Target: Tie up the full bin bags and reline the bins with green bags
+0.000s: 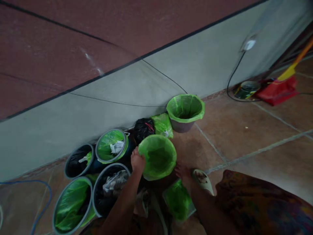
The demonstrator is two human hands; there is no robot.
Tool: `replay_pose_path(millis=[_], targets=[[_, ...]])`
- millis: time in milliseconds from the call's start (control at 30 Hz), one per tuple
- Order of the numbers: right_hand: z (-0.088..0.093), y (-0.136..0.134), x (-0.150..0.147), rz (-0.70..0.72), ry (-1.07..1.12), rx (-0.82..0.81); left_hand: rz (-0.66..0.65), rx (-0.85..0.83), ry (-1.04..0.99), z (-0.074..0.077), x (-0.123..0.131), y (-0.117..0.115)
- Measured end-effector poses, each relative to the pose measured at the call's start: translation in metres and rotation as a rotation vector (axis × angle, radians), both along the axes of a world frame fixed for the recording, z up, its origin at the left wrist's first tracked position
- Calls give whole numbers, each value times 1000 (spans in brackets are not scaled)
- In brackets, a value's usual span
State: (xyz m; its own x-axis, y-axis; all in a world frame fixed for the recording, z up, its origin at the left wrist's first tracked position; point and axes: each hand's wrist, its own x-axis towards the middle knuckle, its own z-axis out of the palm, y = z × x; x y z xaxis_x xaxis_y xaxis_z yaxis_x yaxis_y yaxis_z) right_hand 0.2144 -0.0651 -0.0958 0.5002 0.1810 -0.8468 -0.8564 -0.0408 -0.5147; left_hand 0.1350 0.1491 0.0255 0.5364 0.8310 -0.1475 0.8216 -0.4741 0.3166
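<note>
A green-lined bin is seen near the middle of the view, on the tiled floor close to the wall. Its rim is gripped at 9 o'clock by the left hand, with the fingers curled over the liner's edge. The right hand is laid at about 4 o'clock of the same bin. Whether its fingers are closed on anything cannot be told, as they are blurred and partly hidden.

At 1 o'clock from the held bin a second lined bin is stood apart. A black bag and a knotted green bag are wedged between the two. At 8 to 9 o'clock four grey-rimmed bins are packed tightly together, some with paper waste inside. A loose green bag is lying at 5 o'clock, just beside a sandal.

The bin appears to be held firmly on one side only, so it could tip towards 3 o'clock if lifted. The thin liner could also be pulled off the rim or torn, since that is what the fingers are pinching. The neighbouring bins could be knocked (they are standing very close). The loose bag underfoot could be stepped on and cause a slip.
</note>
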Motion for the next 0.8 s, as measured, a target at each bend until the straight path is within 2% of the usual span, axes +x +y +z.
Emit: replay_pose_path(millis=[33,100,167,200,267,367,433,633,800], targets=[[0,2,4,-33,50,65,-115,-13,-21,0,1,-15],[1,6,10,-71,85,208,-348,-149,-25,-5,1,-50],[2,10,13,-72,77,316,-474,-266,8,-14,-1,-83],[3,12,14,-71,76,350,-493,-297,24,-20,-1,-95],[5,14,15,-80,86,403,-438,-354,39,-30,1,-108],[9,14,14,-99,100,453,-282,-459,33,-41,7,-105],[12,13,13,-71,92,477,-233,-508,40,-46,10,-97],[13,12,11,-76,102,517,-266,-480,167,-54,16,-87],[9,13,12,-132,140,466,-205,-594,39,-65,46,-89]])
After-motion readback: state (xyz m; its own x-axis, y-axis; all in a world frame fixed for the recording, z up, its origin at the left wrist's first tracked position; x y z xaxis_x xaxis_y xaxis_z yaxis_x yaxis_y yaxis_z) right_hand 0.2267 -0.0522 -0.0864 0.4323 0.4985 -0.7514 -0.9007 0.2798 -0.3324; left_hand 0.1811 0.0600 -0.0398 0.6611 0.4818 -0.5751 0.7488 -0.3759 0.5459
